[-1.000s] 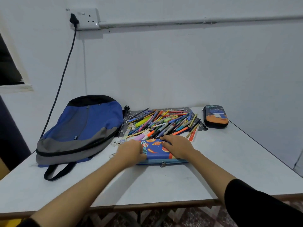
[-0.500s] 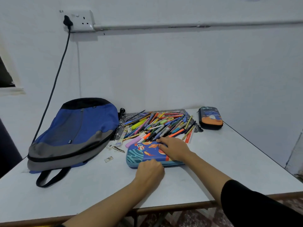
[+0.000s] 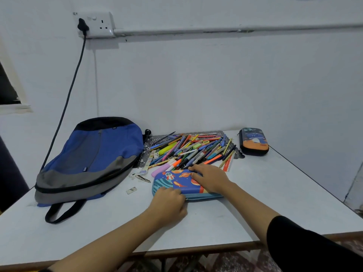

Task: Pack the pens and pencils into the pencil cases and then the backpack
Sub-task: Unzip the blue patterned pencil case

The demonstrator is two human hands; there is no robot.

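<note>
I see a white table (image 3: 216, 222) with a blue pencil case (image 3: 176, 183) lying flat near the middle. It has a rocket and planets drawn on it, and it looks zipped shut.

The right hand (image 3: 211, 178) lies flat on top of the case, at its 3 o'clock end, with the fingers spread out and pressing down. It is not wrapped around anything.

The left hand (image 3: 169, 201) is at the 6 o'clock edge of the case. Its fingers are curled in tight against the case's front edge, where the zip runs. I cannot tell if it is pinching the zip pull, because the hand hides it.

At 12 o'clock from the case there is a big messy pile of pens and pencils (image 3: 194, 150) lying on a dark mat (image 3: 149, 146). The pile just touches the far edge of the case.

At 2 o'clock, well apart, sits a second pencil case (image 3: 254, 141), dark with orange on it, closed.

At 9 o'clock lies the blue and grey backpack (image 3: 92, 160), flat on the table, with its black strap (image 3: 60, 213) hanging toward me.

A black cable (image 3: 66, 99) runs up the wall to a white socket (image 3: 94, 24).
</note>
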